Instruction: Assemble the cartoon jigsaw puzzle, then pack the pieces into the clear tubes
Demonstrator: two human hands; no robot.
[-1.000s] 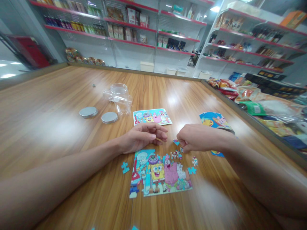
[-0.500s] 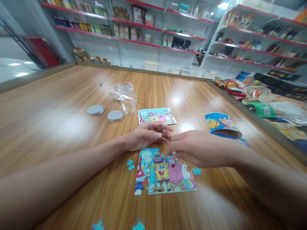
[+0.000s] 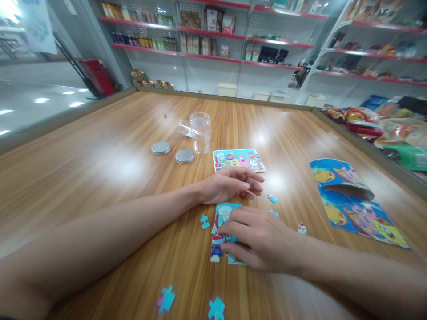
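Note:
A partly assembled cartoon jigsaw puzzle [image 3: 218,218] lies on the table, its middle and right side covered by my right hand [image 3: 256,238]. That hand is palm down with its fingers apart, the tips at the puzzle's left part. Just beyond the puzzle's top edge rests my left hand [image 3: 231,184], loosely curled, fingers apart and holding nothing. Behind it lies the picture card [image 3: 240,159], its lower edge partly hidden. Loose pieces lie around: one puzzle piece [image 3: 204,221] left of the puzzle, another piece [image 3: 272,198] right of my left hand, two near the front, including a blue piece [image 3: 216,308].
Clear plastic jars [image 3: 201,133] and two round lids [image 3: 184,156] are at the back left. A blue printed wrapper [image 3: 360,213] lies at the right. Packaged goods [image 3: 360,118] border the table's right edge; stocked shelves [image 3: 213,33] stand behind.
My right hand has moved from the puzzle's upper right edge down over its middle, toward the left part. My left hand stays beyond the top edge. The view has shifted right.

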